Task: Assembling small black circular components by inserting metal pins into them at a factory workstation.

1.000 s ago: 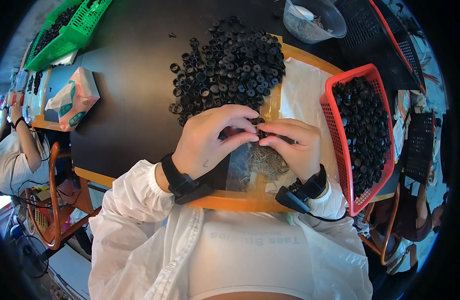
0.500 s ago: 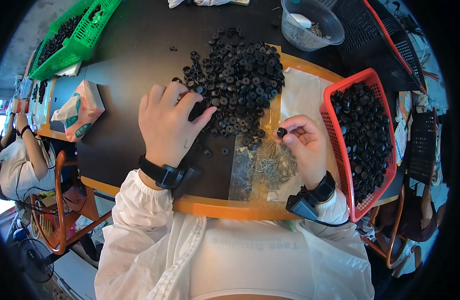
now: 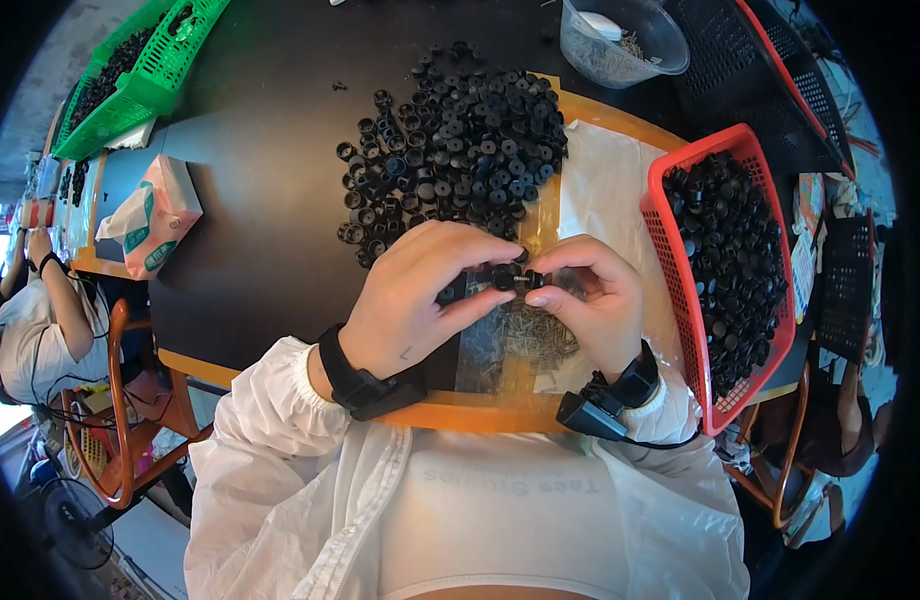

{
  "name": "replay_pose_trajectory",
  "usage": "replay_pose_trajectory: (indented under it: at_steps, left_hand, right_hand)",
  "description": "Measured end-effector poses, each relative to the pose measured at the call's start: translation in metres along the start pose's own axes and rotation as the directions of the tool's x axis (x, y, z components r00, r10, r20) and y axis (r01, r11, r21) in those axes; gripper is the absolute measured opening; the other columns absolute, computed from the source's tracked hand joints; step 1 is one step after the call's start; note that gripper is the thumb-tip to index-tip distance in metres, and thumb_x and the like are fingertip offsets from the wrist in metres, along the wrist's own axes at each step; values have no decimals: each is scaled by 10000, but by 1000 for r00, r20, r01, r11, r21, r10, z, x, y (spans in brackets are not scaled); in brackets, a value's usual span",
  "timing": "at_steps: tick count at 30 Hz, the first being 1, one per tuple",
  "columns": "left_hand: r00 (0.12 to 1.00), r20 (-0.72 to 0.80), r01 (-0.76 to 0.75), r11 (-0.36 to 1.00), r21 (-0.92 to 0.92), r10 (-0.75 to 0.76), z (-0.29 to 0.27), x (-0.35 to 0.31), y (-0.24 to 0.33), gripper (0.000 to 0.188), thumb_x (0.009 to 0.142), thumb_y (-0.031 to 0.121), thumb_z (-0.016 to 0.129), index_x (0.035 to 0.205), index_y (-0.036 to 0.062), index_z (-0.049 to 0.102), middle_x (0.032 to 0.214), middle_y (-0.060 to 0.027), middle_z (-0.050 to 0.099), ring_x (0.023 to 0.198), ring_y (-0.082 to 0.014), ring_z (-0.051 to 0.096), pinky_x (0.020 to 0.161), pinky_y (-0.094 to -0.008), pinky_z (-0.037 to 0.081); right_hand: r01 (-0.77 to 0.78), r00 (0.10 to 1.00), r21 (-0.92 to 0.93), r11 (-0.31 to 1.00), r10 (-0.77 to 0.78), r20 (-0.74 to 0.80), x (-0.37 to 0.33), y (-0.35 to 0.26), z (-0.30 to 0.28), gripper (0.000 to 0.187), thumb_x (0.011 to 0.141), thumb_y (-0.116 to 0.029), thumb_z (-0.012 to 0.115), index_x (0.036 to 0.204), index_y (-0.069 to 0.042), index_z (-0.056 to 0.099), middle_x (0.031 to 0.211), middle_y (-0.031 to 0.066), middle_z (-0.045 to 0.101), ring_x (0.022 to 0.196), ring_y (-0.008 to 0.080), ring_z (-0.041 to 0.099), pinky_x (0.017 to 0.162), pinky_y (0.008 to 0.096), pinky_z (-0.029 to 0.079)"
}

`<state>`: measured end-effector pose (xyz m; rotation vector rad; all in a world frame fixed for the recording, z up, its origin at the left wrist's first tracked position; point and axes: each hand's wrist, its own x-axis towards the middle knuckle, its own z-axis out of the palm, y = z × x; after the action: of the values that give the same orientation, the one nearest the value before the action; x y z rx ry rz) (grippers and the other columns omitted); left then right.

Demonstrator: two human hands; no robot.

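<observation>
My left hand (image 3: 410, 290) pinches a small round black plastic piece (image 3: 503, 277) between thumb and fingers. Facing it, my right hand (image 3: 602, 295) grips a black knob (image 3: 536, 280) with a metal screw (image 3: 521, 278) sticking out of it. The two pieces meet end to end, or nearly so; whether the screw has entered the left piece I cannot tell. Beyond my hands spreads a heap of black round caps (image 3: 480, 140), some hollow side up. Below my fingers lies a pile of loose screws (image 3: 540, 335) on taped plastic film, partly hidden by my right hand.
A red basket (image 3: 672, 300) full of black knobs (image 3: 725, 270) stands right of my right hand. Behind are a clear bowl (image 3: 580, 60) with screws and a black crate (image 3: 715, 75). Leftward sit a tissue pack (image 3: 170, 210), a green basket (image 3: 170, 70) and another person (image 3: 40, 330).
My left hand has left the heap with a black piece and moved right and nearer to me. My right hand has shifted slightly left, bringing its knob and screw against or beside that piece.
</observation>
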<state>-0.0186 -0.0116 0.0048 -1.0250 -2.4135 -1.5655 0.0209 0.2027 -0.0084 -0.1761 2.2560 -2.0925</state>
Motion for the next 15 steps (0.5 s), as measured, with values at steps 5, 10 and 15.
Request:
replay_pose_trajectory:
  at_steps: [5, 10, 15]
  left_hand:
    - [999, -37, -30, 1000, -2, 30, 0, -1, -4, 322, 682, 39, 827, 977, 41, 700, 954, -97, 661, 831, -220, 644, 731, -301, 535]
    - [998, -29, -56, 998, 10, 56, 1, 0, -2, 315, 667, 26, 827, 963, 53, 723, 959, -84, 657, 834, -211, 642, 730, -298, 524]
    - [999, -25, -45, 999, 10, 45, 2, -2, -2, 331, 649, 10, 822, 961, 69, 729, 963, -72, 651, 830, -207, 635, 735, -297, 516]
  right_hand:
    - [137, 990, -191, 972, -140, -1, 2, -7, 3, 244, 708, -39, 827, 915, -34, 699, 922, 77, 698, 859, 185, 662, 779, 287, 515]
    - [209, 976, -288, 935, -218, 0, 1, -9, 5, 257, 696, -49, 833, 915, -35, 701, 912, 81, 701, 831, 207, 666, 746, 296, 526]
    - [217, 973, -320, 922, -230, -4, 3, -10, 8, 262, 673, -80, 849, 889, -42, 704, 883, 78, 699, 812, 212, 662, 726, 296, 523]
